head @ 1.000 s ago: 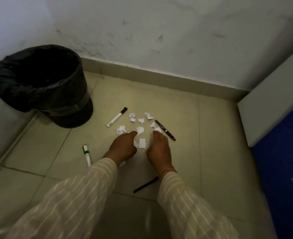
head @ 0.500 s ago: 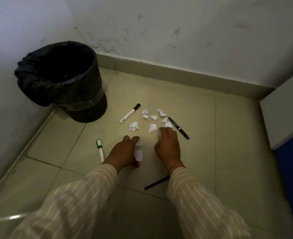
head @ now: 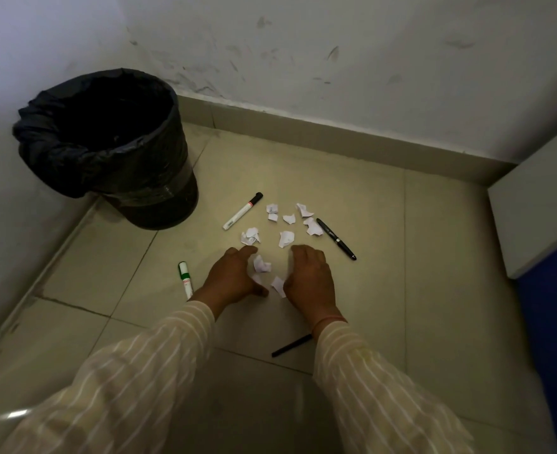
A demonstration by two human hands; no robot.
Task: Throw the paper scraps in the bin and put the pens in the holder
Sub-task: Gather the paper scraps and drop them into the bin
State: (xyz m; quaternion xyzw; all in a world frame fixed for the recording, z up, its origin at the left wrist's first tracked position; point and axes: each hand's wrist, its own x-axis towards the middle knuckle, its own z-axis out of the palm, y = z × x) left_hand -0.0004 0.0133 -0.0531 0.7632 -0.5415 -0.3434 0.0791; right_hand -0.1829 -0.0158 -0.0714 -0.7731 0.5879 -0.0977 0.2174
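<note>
Several white paper scraps (head: 285, 238) lie on the tiled floor. Both hands rest on the floor just below them. My left hand (head: 232, 277) and my right hand (head: 310, 276) are cupped toward each other, with three scraps (head: 261, 264) lying loose between them. A black-capped white marker (head: 242, 210) lies left of the scraps. A black pen (head: 336, 238) lies to their right, a green-capped marker (head: 185, 278) left of my left hand, and a thin black pen (head: 292, 345) under my right wrist. The black-lined bin (head: 113, 142) stands in the left corner. No holder is in view.
White walls with a skirting board close the back and left. A white cabinet side (head: 539, 204) with a blue front juts in at the right. Striped sleeves cover both forearms in the foreground.
The hands have drawn back toward me and raked three scraps in between them. The left hand's curl on a scrap has loosened. The camera has shifted, so the bin sits more to the right.
</note>
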